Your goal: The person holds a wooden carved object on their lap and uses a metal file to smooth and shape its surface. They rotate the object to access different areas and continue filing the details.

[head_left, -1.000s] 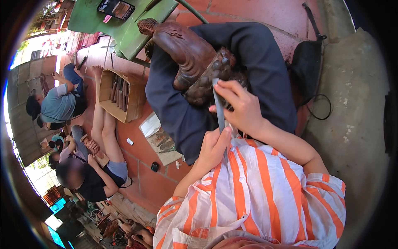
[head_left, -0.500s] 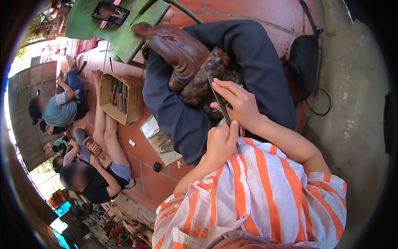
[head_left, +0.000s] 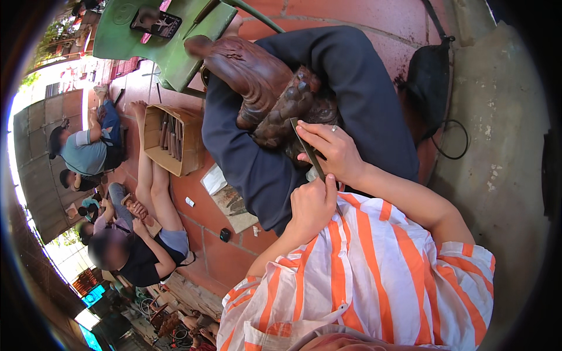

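A dark brown carved wooden statue (head_left: 249, 73) of a robed figure lies tilted across my lap, its knobbly base (head_left: 287, 114) toward me. Both hands are on one narrow, flat metal tool (head_left: 308, 147) that looks like a carving chisel. My left hand (head_left: 313, 202) is wrapped around its near part, thumb along the top. Closer to the tip, my right hand (head_left: 336, 151) pinches the blade between fingers and thumb. The tip lies over the base's edge; whether it touches the wood I cannot tell.
A cardboard box (head_left: 190, 140) of long-handled tools stands left of my knee. Beside it lie a board (head_left: 240, 219) and a small black object (head_left: 225, 234). A green plastic chair (head_left: 175, 64) holds a phone (head_left: 155, 22). A black bag (head_left: 430, 88) sits right; co-workers (head_left: 140, 257) sit left.
The chisel's tip and my right hand have shifted slightly toward me along the statue's base. My left hand has barely moved and keeps its hold.
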Motion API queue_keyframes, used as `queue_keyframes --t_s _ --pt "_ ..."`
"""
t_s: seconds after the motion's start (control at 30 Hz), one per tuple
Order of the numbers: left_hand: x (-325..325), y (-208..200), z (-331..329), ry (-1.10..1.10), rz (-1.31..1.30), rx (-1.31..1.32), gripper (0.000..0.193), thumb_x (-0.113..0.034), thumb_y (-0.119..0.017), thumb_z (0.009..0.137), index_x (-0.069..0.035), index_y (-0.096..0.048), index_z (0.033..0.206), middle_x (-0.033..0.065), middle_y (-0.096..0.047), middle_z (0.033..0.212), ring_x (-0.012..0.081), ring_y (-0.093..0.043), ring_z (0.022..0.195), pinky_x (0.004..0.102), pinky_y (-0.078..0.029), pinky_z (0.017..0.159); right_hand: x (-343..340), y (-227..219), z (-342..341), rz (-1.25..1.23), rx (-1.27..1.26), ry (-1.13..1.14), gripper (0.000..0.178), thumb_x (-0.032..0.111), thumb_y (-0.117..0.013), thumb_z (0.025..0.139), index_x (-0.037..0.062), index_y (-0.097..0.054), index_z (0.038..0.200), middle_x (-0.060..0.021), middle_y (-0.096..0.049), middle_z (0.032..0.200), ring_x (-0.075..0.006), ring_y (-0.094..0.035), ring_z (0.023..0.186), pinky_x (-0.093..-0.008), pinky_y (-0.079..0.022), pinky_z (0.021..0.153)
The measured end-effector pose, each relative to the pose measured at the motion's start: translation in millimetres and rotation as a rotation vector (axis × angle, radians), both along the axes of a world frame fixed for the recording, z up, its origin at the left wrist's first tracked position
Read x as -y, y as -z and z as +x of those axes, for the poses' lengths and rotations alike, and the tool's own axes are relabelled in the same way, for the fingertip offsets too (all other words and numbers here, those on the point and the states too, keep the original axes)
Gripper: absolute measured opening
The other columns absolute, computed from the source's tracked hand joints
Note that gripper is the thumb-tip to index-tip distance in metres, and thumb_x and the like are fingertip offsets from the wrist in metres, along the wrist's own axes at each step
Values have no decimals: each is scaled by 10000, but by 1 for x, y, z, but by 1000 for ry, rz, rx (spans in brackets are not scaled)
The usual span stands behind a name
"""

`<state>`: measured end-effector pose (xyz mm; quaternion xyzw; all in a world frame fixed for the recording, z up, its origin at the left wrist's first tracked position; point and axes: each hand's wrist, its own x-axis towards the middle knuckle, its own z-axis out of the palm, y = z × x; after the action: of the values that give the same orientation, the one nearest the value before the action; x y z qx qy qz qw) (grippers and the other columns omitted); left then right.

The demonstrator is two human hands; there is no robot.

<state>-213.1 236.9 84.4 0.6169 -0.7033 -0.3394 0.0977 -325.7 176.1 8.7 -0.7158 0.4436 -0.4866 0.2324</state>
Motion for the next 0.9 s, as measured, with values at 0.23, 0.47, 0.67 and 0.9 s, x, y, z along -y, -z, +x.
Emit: queue_keyframes --t_s 0.23,0.47,0.67,0.9 --pt "9 -3 -3 0 -16 -26 370 -201 -501 979 7 -613 693 226 -607 599 395 -606 511 467 -475 505 5 -2 0 58 45 13 535 179 -810 730 14 -639 1210 -102 -648 1222 -276 -649 1018 -369 -514 866" --pt "1 -2 -3 36 -10 86 362 -214 -509 968 4 -620 701 209 -623 616 391 -609 515 468 -481 519 -1 6 -4 19 19 -58 543 175 -794 749 4 -609 1230 -104 -624 1231 -274 -628 1039 -373 -492 881" --pt "-3 2 5 -162 244 -238 298 -192 -508 957 2 -628 766 210 -616 626 405 -618 571 471 -484 553 -3 2 -2 34 27 -78 574 169 -795 757 -13 -597 1264 -137 -603 1272 -308 -609 1096 -393 -488 933" --pt "-5 -3 -3 4 37 -84 198 -157 -498 952 4 -600 898 219 -615 649 407 -613 568 473 -481 546 3 -2 -3 -44 33 -30 549 163 -774 779 -31 -587 1257 -148 -598 1256 -313 -613 1061 -393 -500 901"
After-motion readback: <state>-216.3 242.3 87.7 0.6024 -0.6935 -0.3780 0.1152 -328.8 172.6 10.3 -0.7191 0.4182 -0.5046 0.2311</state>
